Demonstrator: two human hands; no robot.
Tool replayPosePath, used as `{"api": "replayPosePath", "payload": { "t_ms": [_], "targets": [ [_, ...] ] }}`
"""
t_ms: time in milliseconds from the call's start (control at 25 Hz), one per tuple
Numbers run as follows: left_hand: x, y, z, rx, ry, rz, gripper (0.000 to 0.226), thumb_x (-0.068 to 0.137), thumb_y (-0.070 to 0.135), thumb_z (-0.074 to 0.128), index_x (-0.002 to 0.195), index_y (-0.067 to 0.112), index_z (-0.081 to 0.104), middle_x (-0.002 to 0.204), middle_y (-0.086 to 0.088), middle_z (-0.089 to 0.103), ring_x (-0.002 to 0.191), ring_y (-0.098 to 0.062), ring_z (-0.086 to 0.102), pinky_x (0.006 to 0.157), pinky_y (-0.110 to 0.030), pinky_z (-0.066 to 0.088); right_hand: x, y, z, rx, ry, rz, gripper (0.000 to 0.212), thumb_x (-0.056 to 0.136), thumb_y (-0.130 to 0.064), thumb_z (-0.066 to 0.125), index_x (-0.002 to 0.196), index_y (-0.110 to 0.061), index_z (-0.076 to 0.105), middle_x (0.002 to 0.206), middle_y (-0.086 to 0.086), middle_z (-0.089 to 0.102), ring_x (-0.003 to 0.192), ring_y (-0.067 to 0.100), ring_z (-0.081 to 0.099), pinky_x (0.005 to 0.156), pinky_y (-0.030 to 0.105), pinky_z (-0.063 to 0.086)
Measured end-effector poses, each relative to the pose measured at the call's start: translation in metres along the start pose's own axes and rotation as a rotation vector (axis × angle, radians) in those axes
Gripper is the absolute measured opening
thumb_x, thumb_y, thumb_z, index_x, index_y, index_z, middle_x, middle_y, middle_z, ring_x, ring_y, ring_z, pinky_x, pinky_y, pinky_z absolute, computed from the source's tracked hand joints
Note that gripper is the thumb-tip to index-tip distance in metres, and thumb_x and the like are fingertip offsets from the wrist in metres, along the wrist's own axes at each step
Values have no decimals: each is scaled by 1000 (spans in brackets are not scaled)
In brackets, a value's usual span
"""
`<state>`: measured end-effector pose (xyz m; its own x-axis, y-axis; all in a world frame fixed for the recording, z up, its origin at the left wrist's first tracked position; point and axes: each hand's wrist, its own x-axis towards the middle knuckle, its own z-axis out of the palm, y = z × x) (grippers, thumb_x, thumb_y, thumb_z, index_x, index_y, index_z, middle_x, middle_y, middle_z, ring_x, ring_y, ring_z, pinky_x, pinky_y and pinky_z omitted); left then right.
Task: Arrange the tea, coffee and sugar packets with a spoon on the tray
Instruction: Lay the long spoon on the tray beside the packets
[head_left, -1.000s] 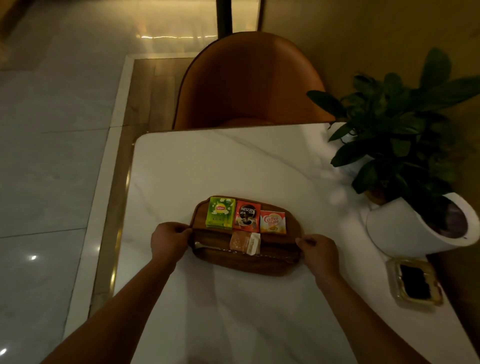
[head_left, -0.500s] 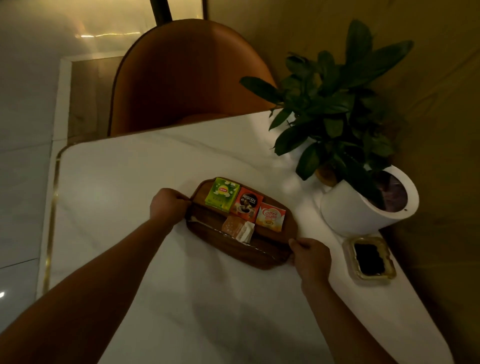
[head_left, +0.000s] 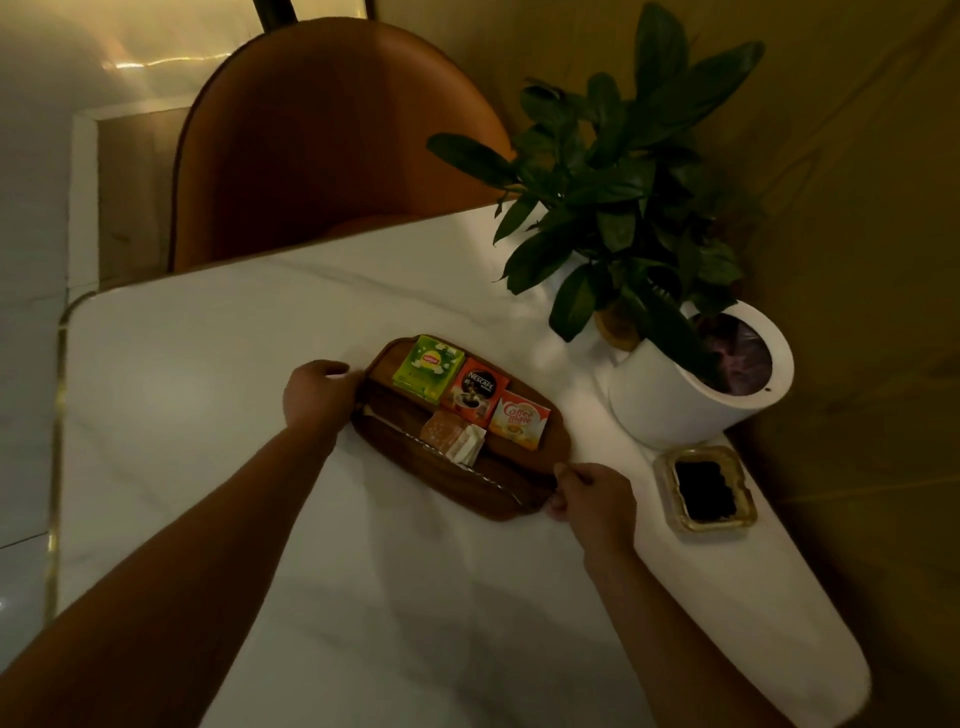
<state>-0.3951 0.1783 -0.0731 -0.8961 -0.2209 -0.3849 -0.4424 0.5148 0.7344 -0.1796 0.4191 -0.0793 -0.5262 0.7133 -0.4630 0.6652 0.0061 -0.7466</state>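
A white marble-look desk filled most of the view, with an orange upholstered chair tucked at its far edge. A leafy plant in a white pot stood at the right side, a small glass ashtray near it. The oval wooden tray lay on the desk between both hands — the left hand had its fingers clasped on the tray's left end, the right hand pinched the right end. On the tray's far half sat a green Lipton tea packet, a red Nescafé packet and a Coffee-mate packet in a row. Sugar packets lay on the near half — beside a spoon.
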Motion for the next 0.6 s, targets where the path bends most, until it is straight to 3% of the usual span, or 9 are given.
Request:
{"api": "replayPosePath", "payload": {
  "t_ms": [80,160,240,400,600],
  "targets": [
    [-21,-11,-2,-146,92,-97,41,83,26,70,121,12,67,98,-10,72,82,-26,71,88,-45,59,-11,11,-11,-121,-1,-112,12,92,-22,63,93,-12,72,86,9,72,75,25,70,78,43,59],
    [-53,-29,4,-336,147,-194,38,84,19,68,120,8,66,91,-15,71,66,-27,68,76,-40,60,-30,34,-24,-423,67,-386,22,90,-21,65,111,-14,66,109,7,66,99,27,62,83,39,53],
    [-95,-49,19,-433,96,-273,32,86,15,69,116,4,65,79,-15,67,55,-23,62,66,-38,58,-47,64,-33,-661,118,-614,35,90,-28,62,123,-14,61,128,8,59,115,30,53,92,44,50],
    [-148,-65,45,-344,-43,-286,32,88,22,72,115,5,68,87,-16,74,62,-26,70,76,-49,64,-59,102,-34,-919,111,-675,56,96,-43,43,142,-13,47,154,14,39,140,33,36,116,47,29],
    [-149,-45,49,-289,7,-228,34,79,28,79,107,12,71,78,-9,76,58,-22,74,69,-42,65,-56,103,-31,-945,88,-647,62,97,-50,41,148,-14,37,158,12,31,146,32,26,119,49,22]
  ]
}}
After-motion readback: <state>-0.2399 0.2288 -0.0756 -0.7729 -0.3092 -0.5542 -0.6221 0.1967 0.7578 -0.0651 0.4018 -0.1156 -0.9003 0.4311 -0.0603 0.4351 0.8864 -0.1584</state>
